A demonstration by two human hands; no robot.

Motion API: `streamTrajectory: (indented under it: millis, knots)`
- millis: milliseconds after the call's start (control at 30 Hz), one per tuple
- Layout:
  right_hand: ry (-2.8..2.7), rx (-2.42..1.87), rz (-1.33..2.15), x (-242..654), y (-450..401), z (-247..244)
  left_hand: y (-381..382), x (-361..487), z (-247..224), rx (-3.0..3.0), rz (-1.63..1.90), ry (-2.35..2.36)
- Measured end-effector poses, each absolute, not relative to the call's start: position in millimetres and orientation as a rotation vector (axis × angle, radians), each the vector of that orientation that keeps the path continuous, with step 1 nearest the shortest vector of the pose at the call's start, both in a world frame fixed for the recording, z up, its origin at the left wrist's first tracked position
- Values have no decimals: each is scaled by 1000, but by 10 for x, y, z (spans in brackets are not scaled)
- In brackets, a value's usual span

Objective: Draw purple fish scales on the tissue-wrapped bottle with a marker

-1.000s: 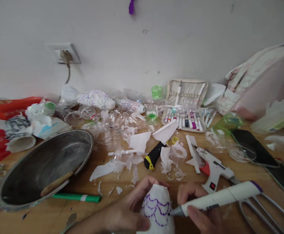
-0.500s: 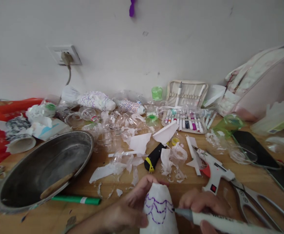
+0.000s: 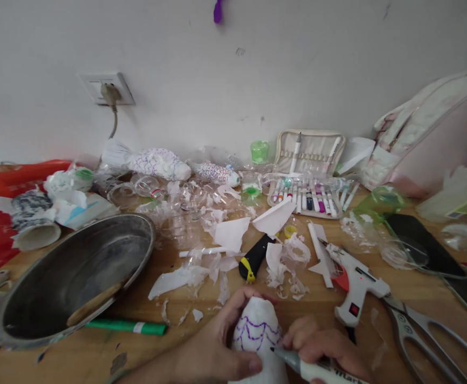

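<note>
A white, rounded, papered form point(image 3: 256, 341) with purple dashed scallop lines is at the bottom centre, its lower end cut off by the frame. My left hand point(image 3: 225, 341) is wrapped around its left side, thumb across the front. In my right hand point(image 3: 321, 341) is a white-and-grey marker point(image 3: 313, 368). The marker's dark tip is at the form's surface, just below the scallops on the right; whether it touches is hard to tell. My right fingers also rest close to the form's right side.
An oval metal pan point(image 3: 77, 277) holds a wooden stick. A green tube point(image 3: 137, 327), a black-yellow cutter point(image 3: 255, 258), a glue gun point(image 3: 359, 285) and scissors point(image 3: 417, 325) lie around. Behind are plastic and paper scraps, a marker case point(image 3: 309, 144), scale-patterned fish point(image 3: 161, 164) and a backpack point(image 3: 441, 133).
My right hand and marker have moved left, taking the tip from the form's right edge to below the scallops. The form has turned slightly in my left hand, whose thumb reaches further across.
</note>
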State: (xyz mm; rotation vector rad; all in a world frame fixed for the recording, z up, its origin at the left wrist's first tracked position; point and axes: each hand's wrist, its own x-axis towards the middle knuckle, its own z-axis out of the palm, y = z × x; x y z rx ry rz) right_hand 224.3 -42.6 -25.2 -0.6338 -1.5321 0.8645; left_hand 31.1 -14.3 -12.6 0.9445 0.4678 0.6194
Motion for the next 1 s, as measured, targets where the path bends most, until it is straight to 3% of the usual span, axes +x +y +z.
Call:
streamTrajectory:
  millis: [667,900,1000]
  knots:
    - [-1559,-969,891,2124,-322,133,-113,312,-105,949,582,498]
    - [-1584,-915,805,2197,-436,61,-117,314,-108,953,591,490]
    - [-1648,-936,930,2224,-493,36,-117,304,-108,968,584,508]
